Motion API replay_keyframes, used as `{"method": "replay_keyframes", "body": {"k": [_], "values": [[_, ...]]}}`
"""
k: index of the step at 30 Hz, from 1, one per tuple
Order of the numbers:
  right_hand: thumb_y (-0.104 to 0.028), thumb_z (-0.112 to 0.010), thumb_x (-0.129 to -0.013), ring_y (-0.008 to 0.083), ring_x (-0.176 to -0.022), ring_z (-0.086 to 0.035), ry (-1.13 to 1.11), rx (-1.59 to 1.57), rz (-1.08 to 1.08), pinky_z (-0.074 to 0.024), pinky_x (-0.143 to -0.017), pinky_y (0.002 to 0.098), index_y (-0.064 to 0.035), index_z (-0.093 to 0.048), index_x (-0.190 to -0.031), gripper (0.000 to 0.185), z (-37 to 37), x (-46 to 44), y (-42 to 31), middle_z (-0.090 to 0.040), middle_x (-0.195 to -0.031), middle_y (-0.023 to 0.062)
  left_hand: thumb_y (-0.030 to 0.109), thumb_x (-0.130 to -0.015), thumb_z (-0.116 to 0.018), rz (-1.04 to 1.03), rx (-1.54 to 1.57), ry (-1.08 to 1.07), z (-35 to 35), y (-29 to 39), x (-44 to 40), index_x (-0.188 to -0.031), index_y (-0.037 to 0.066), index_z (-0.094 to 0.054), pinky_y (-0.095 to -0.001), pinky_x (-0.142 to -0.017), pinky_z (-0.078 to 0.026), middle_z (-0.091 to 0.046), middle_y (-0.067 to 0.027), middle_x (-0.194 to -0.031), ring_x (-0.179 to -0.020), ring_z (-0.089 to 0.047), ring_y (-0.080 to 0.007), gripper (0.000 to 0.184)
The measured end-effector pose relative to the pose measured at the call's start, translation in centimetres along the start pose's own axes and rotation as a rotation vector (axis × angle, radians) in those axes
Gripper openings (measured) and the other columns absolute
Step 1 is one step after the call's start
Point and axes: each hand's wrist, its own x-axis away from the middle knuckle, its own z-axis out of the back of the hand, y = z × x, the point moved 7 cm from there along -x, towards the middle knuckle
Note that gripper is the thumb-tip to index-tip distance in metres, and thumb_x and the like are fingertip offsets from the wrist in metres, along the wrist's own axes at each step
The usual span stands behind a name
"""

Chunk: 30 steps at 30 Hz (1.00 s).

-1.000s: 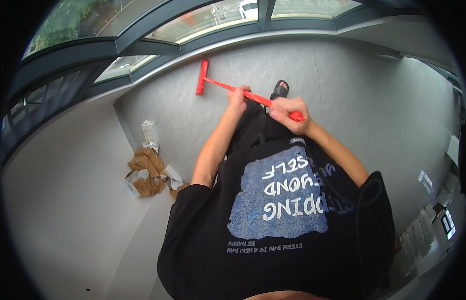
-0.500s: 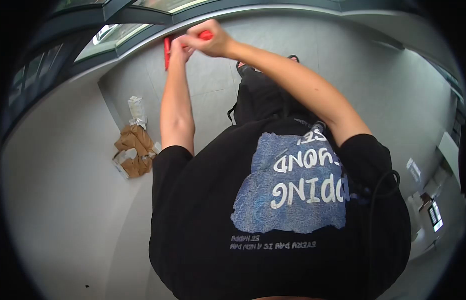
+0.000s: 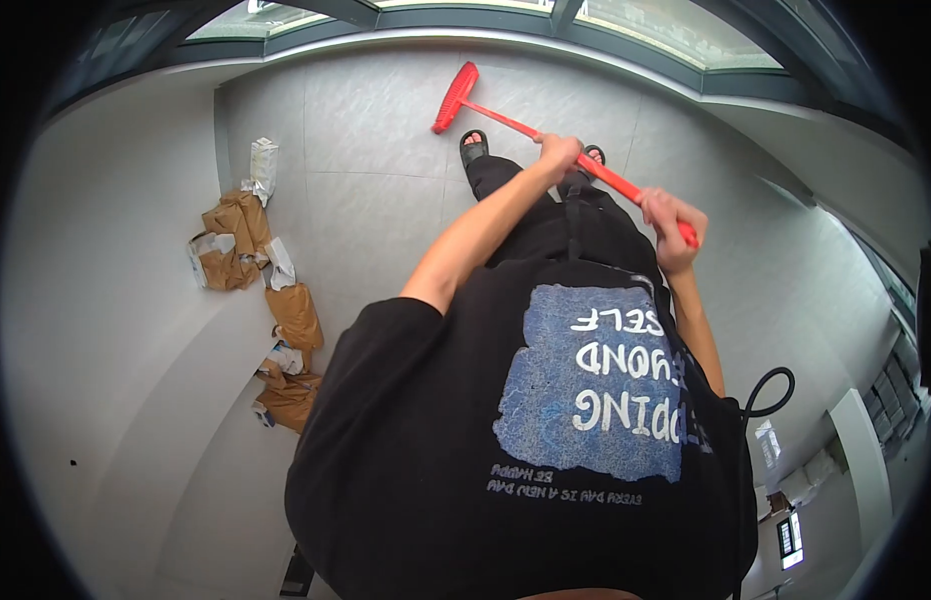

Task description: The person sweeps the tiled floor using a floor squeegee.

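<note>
A red broom [image 3: 611,180] with a long handle slants across the upper middle of the view. Its wide red head [image 3: 456,97] rests on the grey floor near the window wall. My left hand [image 3: 561,152] is wrapped round the middle of the handle. Close to the handle's end, my right hand [image 3: 674,222] is closed round it, with the red tip sticking out past the fingers. The handle passes over my dark trousers, near my sandalled feet.
Brown paper bags [image 3: 294,315] and crumpled packaging lie along the left wall. A white package [image 3: 264,168] is above them. Windows [image 3: 676,35] line the top. Stacked items [image 3: 894,385] stand at the far right. A black cable loop [image 3: 773,392] hangs beside my right side.
Both hands have come back from the window wall toward my body and moved right, now farther apart on the handle. The broom head has shifted right. More paper bags show at left.
</note>
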Motion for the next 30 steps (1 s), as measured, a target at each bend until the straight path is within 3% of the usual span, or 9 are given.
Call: {"method": "replay_keyframes", "body": {"k": [2,6,10,11,18,21,22,25,30], "values": [[0.004,-0.056,-0.084,0.0189,-0.062,-0.059,-0.177,0.098,0.124,-0.0510,-0.071,0.0344,0.0039,-0.052,-0.058,0.026,0.7,1.4,-2.6,-0.058,-0.061,0.0072,0.004,-0.071,-0.061,-0.113,0.116,0.133,-0.7,-0.7,2.8,-0.129,-0.024,-0.014,-0.0327,-0.053,-0.052,-0.057,-0.0105,-0.074,-0.061,-0.060,-0.0200,0.080],[0.009,-0.064,-0.076,0.0250,-0.061,-0.058,-0.448,0.159,0.277,-0.0528,-0.075,0.0428,-0.0002,-0.053,-0.061,0.020,-3.9,2.8,-5.3,-0.055,-0.061,0.0100,0.005,-0.071,-0.061,-0.229,0.109,0.029,4.3,-1.5,3.8,-0.076,-0.006,-0.061,-0.0334,-0.059,-0.051,-0.061,-0.0116,-0.070,-0.065,-0.061,-0.0199,0.012],[-0.004,-0.071,-0.077,0.0259,-0.052,-0.047,-0.471,0.115,0.416,-0.0343,-0.051,0.0373,-0.0084,-0.042,-0.056,0.036,-10.3,-0.5,-5.0,-0.046,-0.056,0.0071,0.006,-0.068,-0.061,-0.237,0.239,0.011,10.6,4.1,6.9,-0.069,-0.004,-0.061,-0.0327,-0.056,-0.046,-0.062,-0.0125,-0.069,-0.061,-0.057,-0.0196,0.010],[-0.008,-0.070,-0.079,0.0267,-0.051,-0.047,-0.461,0.121,0.451,-0.0356,-0.051,0.0361,-0.0076,-0.042,-0.056,0.035,-12.0,-1.7,-4.4,-0.045,-0.055,0.0087,0.007,-0.069,-0.061,-0.460,0.178,-0.035,11.9,6.6,8.4,-0.072,-0.003,-0.061,-0.0343,-0.059,-0.048,-0.063,-0.0132,-0.073,-0.066,-0.059,-0.0202,0.010],[-0.005,-0.062,-0.082,0.0218,-0.050,-0.041,-0.281,0.068,0.490,-0.0401,-0.055,0.0300,-0.0028,-0.046,-0.058,0.029,-20.1,-8.2,3.4,-0.045,-0.055,0.0081,0.014,-0.071,-0.056,-0.139,0.141,0.073,21.0,7.6,-5.5,-0.064,0.006,-0.053,-0.0341,-0.051,-0.043,-0.054,-0.0075,-0.064,-0.056,-0.052,-0.0182,0.011],[-0.004,-0.060,-0.079,0.0259,-0.051,-0.049,-0.147,0.025,0.246,-0.0431,-0.053,0.0340,-0.0006,-0.050,-0.060,0.022,-16.1,-8.1,2.7,-0.047,-0.057,0.0183,0.017,-0.072,-0.054,-0.087,0.004,0.012,18.3,6.4,-9.6,-0.061,0.010,-0.050,-0.0340,-0.047,-0.041,-0.050,-0.0051,-0.060,-0.052,-0.048,-0.0173,0.014],[-0.003,-0.059,-0.084,0.0136,-0.047,-0.039,-0.099,0.050,0.267,-0.0345,-0.045,0.0308,0.0008,-0.049,-0.062,0.025,-14.4,-7.4,4.1,-0.042,-0.054,0.0092,0.019,-0.072,-0.053,-0.091,-0.060,-0.012,16.2,6.2,-9.7,-0.060,0.011,-0.048,-0.0340,-0.046,-0.040,-0.049,-0.0043,-0.059,-0.050,-0.047,-0.0170,0.015],[0.000,-0.062,-0.083,0.0131,-0.047,-0.050,0.043,0.249,0.246,-0.0383,-0.044,0.0294,-0.0043,-0.058,-0.071,0.013,-7.1,-3.0,3.1,-0.053,-0.056,0.0085,0.017,-0.078,-0.053,-0.120,-0.269,-0.198,8.7,3.0,-9.0,-0.071,0.011,-0.055,-0.0344,-0.058,-0.047,-0.053,-0.0029,-0.069,-0.062,-0.055,-0.0165,0.010],[0.008,-0.053,-0.080,0.0168,-0.048,-0.051,0.139,0.270,0.204,-0.0430,-0.048,0.0296,0.0031,-0.053,-0.061,0.020,-0.2,2.5,-5.3,-0.052,-0.057,0.0102,0.003,-0.072,-0.058,-0.093,0.135,-0.058,-3.1,1.2,3.6,-0.071,-0.003,-0.054,-0.0344,-0.054,-0.050,-0.059,-0.0123,-0.073,-0.062,-0.061,-0.0193,0.008]]}}
